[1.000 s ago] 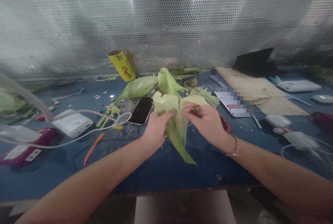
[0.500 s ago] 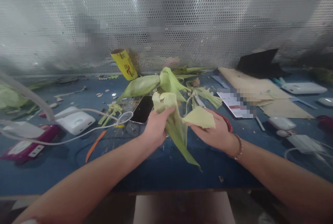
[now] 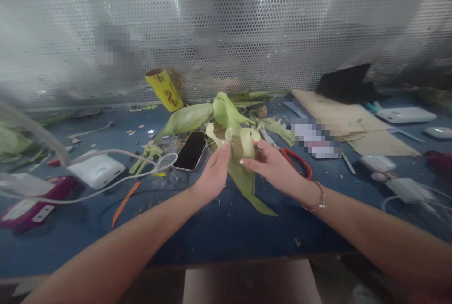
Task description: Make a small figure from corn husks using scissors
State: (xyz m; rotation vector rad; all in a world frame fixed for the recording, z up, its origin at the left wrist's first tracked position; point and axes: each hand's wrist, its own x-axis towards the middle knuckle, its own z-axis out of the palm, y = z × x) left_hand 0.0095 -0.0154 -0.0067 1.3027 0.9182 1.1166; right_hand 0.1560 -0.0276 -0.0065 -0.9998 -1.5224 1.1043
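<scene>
Before me are pale green corn husks, a folded bundle [image 3: 242, 176] with a long tip trailing down to the right. My left hand [image 3: 212, 179] is closed on its left side, thumb on top. Pinched at the other side, a curled pale strip of husk [image 3: 248, 143] bends over between the thumb and fingers of my right hand [image 3: 277, 165]. Just behind stands a green knotted husk piece [image 3: 221, 111] with spreading leaves. Scissors with red handles [image 3: 306, 165] lie partly hidden by my right hand. A black-screened phone [image 3: 190, 152] lies by my left hand.
A yellow tube [image 3: 165, 91] leans against the perforated metal panel [image 3: 247, 21]. White cables run from a white adapter [image 3: 97, 170] and a purple power strip [image 3: 38, 202] at left. An orange strip [image 3: 125, 204], shredded husk [image 3: 282, 129] and brown paper [image 3: 384, 143] lie about.
The broad pale husk flap by my right hand is now curled over toward the bundle. My right hand has moved left and turned, its thumb now nearer my left hand.
</scene>
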